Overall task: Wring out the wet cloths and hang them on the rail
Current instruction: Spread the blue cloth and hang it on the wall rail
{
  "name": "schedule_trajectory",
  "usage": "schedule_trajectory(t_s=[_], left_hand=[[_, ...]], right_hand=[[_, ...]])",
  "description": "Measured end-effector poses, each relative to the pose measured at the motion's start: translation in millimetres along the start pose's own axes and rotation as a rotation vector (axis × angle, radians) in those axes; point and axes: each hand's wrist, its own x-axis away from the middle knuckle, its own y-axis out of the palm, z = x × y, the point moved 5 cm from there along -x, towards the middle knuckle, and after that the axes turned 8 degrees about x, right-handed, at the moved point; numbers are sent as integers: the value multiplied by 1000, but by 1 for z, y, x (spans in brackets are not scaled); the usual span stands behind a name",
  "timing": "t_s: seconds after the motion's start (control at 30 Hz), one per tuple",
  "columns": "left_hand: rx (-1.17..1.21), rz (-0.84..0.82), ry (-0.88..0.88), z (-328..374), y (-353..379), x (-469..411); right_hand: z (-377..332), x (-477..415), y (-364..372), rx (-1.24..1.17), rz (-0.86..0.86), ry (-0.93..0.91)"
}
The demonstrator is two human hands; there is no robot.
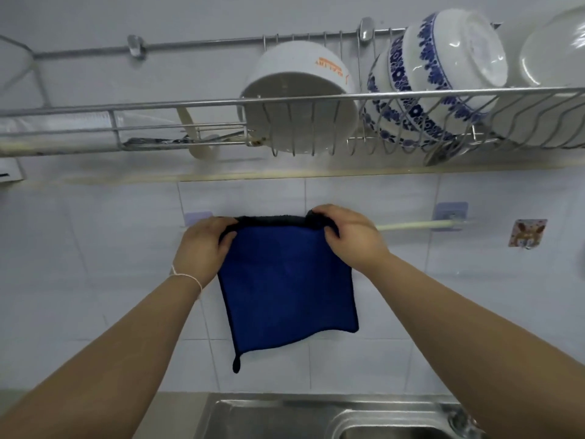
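A blue cloth [286, 286] with a dark edge hangs folded over the pale rail [411, 225] on the tiled wall, its front flap spread flat and a small loop dangling at its lower left corner. My left hand [202, 248] grips the cloth's top left corner at the rail. My right hand [345, 232] pinches the top right corner. The rail's left part is hidden behind the cloth and my hands. Two clear stick-on brackets [451, 215] hold the rail.
A wire dish rack [221, 104] runs across the wall above, holding a white bowl [300, 93], blue-patterned bowls [430, 77] and utensils. A steel sink [316, 416] lies below. A small picture hook [527, 232] sticks to the tiles at right.
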Motion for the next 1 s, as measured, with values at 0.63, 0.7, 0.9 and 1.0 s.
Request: schedule_trajectory(t_s=[0.63, 0.7, 0.9, 1.0], left_hand=[[-48, 141, 25, 37, 30, -11], [-127, 37, 11, 38, 36, -14], [302, 175, -192, 28, 11, -9], [425, 568, -487, 16, 3, 38]], right_hand=[[-17, -24, 5, 196, -17, 72], [-18, -19, 17, 378, -117, 38], [-9, -9, 10, 124, 123, 132], [4, 20, -4, -125, 489, 325]])
